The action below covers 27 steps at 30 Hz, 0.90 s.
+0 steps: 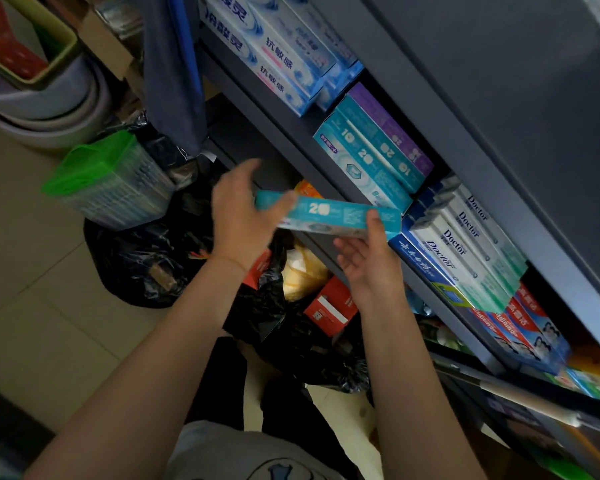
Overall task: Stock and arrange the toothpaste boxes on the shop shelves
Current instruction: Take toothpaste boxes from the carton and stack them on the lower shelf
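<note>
You held a teal toothpaste box (329, 216) level before the shelf (291, 133), your left hand (243, 216) and right hand (371, 258) each gripping an end, likely next to slide it onto the matching teal stack (368, 157).

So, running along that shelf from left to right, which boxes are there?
White-and-blue boxes with Chinese print → teal and purple boxes marked 10 and 20 → white "Doctor" boxes → red-and-blue boxes.

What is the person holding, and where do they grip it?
A teal toothpaste box, held at both ends: the left hand grips its left end, the right hand its right end, thumb on its front.
</note>
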Tool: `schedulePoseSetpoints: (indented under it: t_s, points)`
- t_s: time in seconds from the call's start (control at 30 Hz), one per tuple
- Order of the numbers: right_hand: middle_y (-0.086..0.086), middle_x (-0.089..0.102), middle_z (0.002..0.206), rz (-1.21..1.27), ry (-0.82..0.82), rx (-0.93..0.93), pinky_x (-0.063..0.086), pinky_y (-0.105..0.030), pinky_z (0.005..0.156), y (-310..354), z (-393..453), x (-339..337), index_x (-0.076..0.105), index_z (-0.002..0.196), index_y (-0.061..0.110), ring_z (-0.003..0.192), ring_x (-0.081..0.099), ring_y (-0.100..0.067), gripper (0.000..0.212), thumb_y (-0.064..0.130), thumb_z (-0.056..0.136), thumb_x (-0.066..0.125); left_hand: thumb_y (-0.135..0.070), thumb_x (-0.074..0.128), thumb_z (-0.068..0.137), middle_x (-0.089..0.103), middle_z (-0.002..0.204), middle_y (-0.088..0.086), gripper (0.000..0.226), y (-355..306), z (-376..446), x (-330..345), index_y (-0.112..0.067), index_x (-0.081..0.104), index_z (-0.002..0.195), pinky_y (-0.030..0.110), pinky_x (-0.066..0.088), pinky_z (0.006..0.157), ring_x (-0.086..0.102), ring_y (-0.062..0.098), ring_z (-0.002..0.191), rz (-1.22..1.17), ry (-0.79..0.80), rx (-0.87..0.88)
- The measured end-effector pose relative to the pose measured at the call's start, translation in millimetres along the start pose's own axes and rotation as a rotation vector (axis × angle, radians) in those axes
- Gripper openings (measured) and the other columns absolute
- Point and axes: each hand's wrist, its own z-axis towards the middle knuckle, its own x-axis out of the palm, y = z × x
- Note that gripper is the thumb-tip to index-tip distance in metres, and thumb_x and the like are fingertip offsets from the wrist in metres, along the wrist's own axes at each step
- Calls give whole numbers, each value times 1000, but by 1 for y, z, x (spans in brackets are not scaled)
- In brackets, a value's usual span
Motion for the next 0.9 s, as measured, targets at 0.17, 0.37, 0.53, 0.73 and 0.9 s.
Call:
schedulePoseSetpoints:
  t_s: [0.17, 0.37, 0.53, 0.73, 0.9]
  points:
    - [-3, 76, 90, 62, 32, 21, 52, -27, 71, -4, 1, 5, 64, 111, 12, 80, 71, -13, 47, 54, 90, 60, -37, 78, 81, 72, 111, 8, 63, 2, -3, -1, -11, 51, 133, 41, 54, 97, 69, 23, 108, -838, 335, -712]
    - [-2, 76, 80, -620, 44, -134, 58, -34, 66, 3, -9, -5, 69, 91, 9, 70, 73, -20, 51, 59, 88, 60, -20, 78, 83, 69, 106, 8, 47, -11, 2, 5, -10, 51, 121, 32, 61, 74, 73, 21, 93, -847, 66, -663]
    - [-11, 64, 107, -1340, -268, -1202, 52, -42, 77, -11, 1, -2, 65, 111, 10, 99, 59, -30, 34, 26, 82, 73, -26, 83, 77, 66, 109, 6, 56, -15, 11, 10, -17, 42, 115, 37, 62, 72, 73, 18, 89, -645, 93, -568]
    - [-14, 58, 120, -1649, -232, -1254, 46, -50, 98, -27, 29, 14, 37, 120, 14, 105, 60, -33, 65, 25, 73, 80, -35, 84, 74, 68, 103, 5, 62, -30, 18, 24, -13, 45, 118, 41, 63, 70, 73, 14, 79, -556, 197, -551]
    - [-15, 59, 118, -1628, -338, -1404, 49, -48, 93, -16, 43, 15, 37, 121, 12, 104, 61, -32, 59, 21, 76, 74, -39, 83, 76, 71, 104, 8, 63, -34, 33, 33, -9, 50, 121, 32, 61, 58, 74, 15, 77, -634, 222, -563]
